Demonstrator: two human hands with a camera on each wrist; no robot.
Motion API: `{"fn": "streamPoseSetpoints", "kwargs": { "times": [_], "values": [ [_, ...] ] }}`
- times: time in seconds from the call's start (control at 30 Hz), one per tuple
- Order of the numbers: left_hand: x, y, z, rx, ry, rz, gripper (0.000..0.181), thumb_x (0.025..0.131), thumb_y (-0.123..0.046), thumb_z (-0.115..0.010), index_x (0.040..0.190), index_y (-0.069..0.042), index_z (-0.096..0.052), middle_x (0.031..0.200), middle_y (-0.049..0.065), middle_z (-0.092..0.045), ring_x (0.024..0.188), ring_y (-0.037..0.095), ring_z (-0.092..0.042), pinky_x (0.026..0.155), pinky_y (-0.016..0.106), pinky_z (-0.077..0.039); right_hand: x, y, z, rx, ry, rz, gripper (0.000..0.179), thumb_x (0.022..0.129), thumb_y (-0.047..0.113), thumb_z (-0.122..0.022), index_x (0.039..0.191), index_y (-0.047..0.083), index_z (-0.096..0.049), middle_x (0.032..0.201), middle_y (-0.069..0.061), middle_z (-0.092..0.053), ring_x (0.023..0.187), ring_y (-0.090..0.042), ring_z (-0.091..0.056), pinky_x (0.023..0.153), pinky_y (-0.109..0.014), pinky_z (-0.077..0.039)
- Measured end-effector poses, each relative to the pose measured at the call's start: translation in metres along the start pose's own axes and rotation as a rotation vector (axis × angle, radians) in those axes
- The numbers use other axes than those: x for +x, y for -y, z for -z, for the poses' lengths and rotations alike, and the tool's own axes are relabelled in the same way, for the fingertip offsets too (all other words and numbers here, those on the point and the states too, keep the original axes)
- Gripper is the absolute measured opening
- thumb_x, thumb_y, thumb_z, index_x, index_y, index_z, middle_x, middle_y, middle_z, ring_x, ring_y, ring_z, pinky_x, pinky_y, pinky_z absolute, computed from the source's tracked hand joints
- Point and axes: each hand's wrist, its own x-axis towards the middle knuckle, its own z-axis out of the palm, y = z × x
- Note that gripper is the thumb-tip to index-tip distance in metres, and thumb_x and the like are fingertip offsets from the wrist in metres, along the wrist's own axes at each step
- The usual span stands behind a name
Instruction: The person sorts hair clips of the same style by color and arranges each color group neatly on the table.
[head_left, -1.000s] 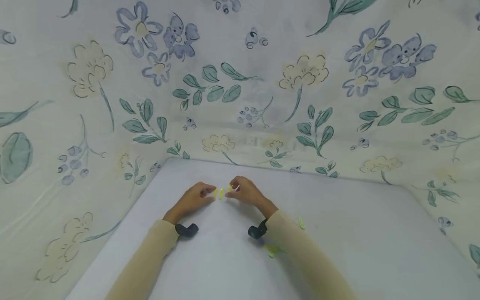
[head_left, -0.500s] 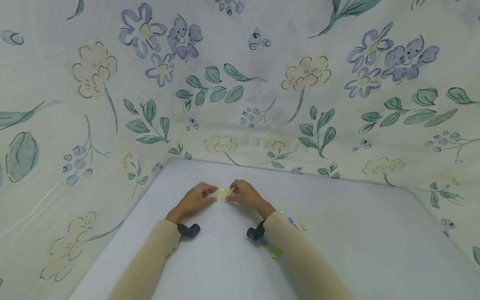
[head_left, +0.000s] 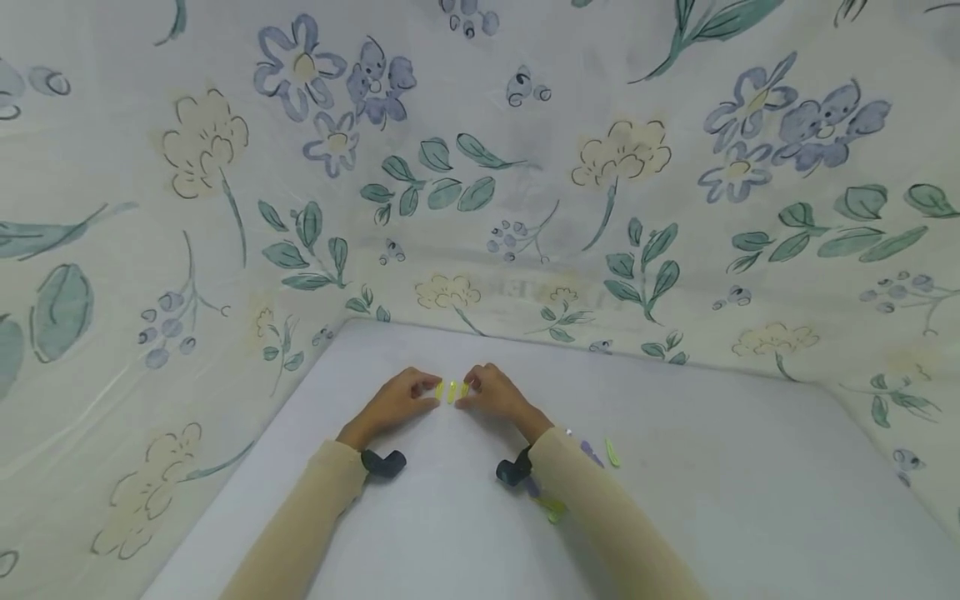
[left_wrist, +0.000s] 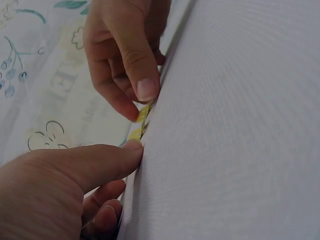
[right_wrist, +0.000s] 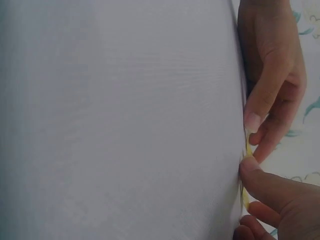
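Note:
Three yellow hair clips stand side by side in a row on the white table in the head view. My left hand [head_left: 392, 403] holds the left clip [head_left: 439, 390] between thumb and fingers. At the other end of the row, my right hand [head_left: 501, 397] pinches the right clip [head_left: 465, 389]. The middle clip [head_left: 452, 392] lies between the two hands, untouched. In the left wrist view, yellow clip parts [left_wrist: 143, 114] show between the fingertips of both hands, low over the tabletop. Fingers hide much of the clips in the right wrist view.
Right of my right forearm lie a purple clip [head_left: 592, 452] and a light green clip [head_left: 612, 452]. More yellow-green clips [head_left: 553, 510] lie partly under the right sleeve. A floral curtain [head_left: 480, 208] borders the white table [head_left: 735, 483] at the back and sides.
My right hand and its clip have come slightly closer to the middle clip, so the row is tighter. The head view has shifted a little.

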Motion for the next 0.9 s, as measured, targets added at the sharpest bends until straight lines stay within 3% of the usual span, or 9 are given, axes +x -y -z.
{"fn": "streamPoseSetpoints", "kwargs": {
  "times": [0.9],
  "values": [
    [0.0007, 0.0008, -0.0035, 0.002, -0.006, 0.024, 0.044, 0.09, -0.025, -0.073, 0.132, -0.017, -0.065, 0.109, -0.001, -0.061, 0.095, 0.016, -0.053, 0.082, 0.033, -0.046, -0.0035, -0.0024, 0.0005, -0.02, 0.02, 0.021, 0.052, 0.085, 0.036, -0.08, 0.126, 0.011, -0.06, 0.115, -0.008, -0.059, 0.098, -0.017, -0.056, 0.087, -0.033, -0.049]
  ]
}}
